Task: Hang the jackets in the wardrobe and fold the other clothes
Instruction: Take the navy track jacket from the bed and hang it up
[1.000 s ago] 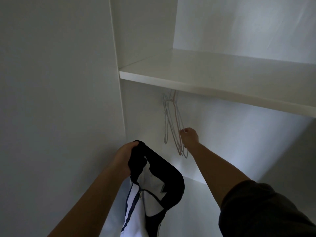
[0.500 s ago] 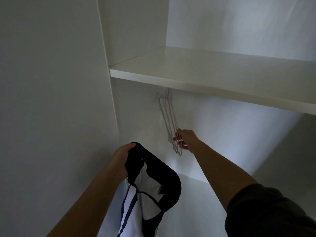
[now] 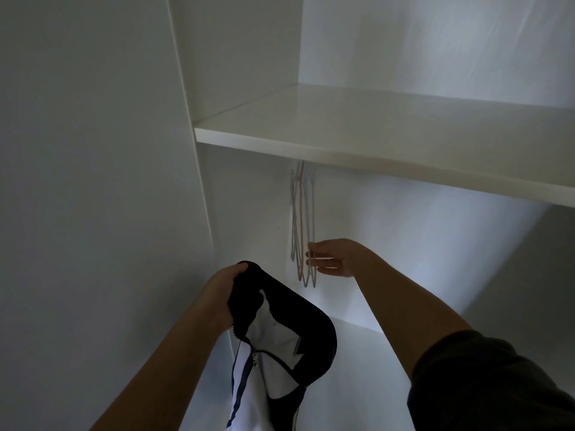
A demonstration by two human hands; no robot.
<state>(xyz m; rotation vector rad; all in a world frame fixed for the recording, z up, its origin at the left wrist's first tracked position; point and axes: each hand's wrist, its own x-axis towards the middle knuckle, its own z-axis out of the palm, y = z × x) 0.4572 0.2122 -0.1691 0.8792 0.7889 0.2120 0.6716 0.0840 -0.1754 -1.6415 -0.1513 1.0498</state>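
A white zip jacket [image 3: 273,353] with a dark collar and dark blue stripes hangs from my left hand [image 3: 222,290], which grips it at the collar. Several thin wire hangers [image 3: 301,219], grey and pink, hang close together under the white wardrobe shelf [image 3: 389,141]. My right hand [image 3: 334,257] reaches into the wardrobe with its fingers stretched out straight, the fingertips touching the lower part of the hangers. The rail that carries the hangers is hidden behind the shelf.
The wardrobe's white side panel [image 3: 199,169] rises at the left of the opening. A plain white wall [image 3: 87,181] fills the left of the view. A lower white surface [image 3: 351,368] lies inside the wardrobe below the hangers.
My right hand has gone from curled at the hangers to fingers stretched out straight against their lower part. The view has shifted so the wardrobe sits further left. The left hand keeps holding the jacket.
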